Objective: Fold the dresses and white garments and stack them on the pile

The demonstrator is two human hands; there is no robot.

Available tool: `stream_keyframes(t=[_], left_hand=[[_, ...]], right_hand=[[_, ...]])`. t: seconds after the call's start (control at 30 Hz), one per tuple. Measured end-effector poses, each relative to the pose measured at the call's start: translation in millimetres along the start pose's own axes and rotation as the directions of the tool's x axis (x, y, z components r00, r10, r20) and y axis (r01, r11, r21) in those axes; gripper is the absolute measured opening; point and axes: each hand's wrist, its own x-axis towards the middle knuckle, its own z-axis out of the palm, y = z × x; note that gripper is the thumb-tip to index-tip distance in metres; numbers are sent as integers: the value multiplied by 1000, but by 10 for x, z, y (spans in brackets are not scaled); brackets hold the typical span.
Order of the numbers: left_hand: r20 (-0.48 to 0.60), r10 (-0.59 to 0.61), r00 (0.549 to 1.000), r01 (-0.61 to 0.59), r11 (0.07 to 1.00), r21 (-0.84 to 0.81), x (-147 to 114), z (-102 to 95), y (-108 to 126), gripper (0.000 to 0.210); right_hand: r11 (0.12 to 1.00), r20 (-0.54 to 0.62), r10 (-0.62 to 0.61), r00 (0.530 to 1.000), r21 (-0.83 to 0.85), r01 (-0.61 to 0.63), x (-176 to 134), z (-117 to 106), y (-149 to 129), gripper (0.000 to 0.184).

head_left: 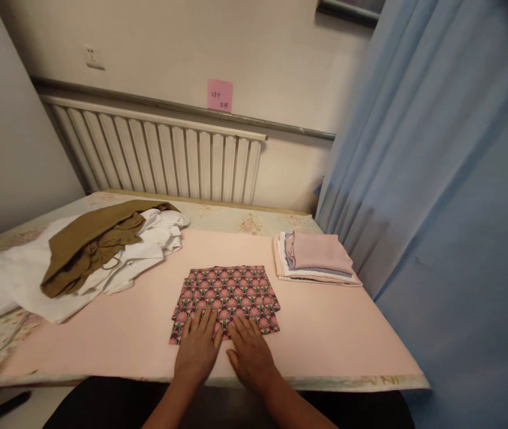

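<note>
A folded garment (227,292) with a pink-and-dark flower pattern lies flat in front of me on a pink cloth (334,333). My left hand (198,345) rests palm down on its near left part, fingers stretched out. On the near right part lies my right hand (251,351), also flat with its fingers extended and the thumb apart. Neither hand grasps the fabric. The wrists reach in from the table's front edge. What kind of garment it is cannot be made out.
At the right stands a stack of folded clothes (321,253), close to a blue curtain (415,149). Loose white clothing (8,277) and a brown garment (88,232) lie heaped at the left. A radiator (160,152) is behind the table.
</note>
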Motion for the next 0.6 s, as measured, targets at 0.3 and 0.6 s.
stream_keyframes(t=[0.3, 0.6], left_hand=[[-3, 4, 1000, -4, 1000, -1, -6, -10, -5, 52], [26, -16, 1000, 15, 1000, 4, -1, 37, -62, 51]], right_hand=[[1000, -11, 2, 1000, 32, -1, -5, 16, 6, 54], [1000, 32, -1, 999, 31, 0, -12, 30, 65, 56]])
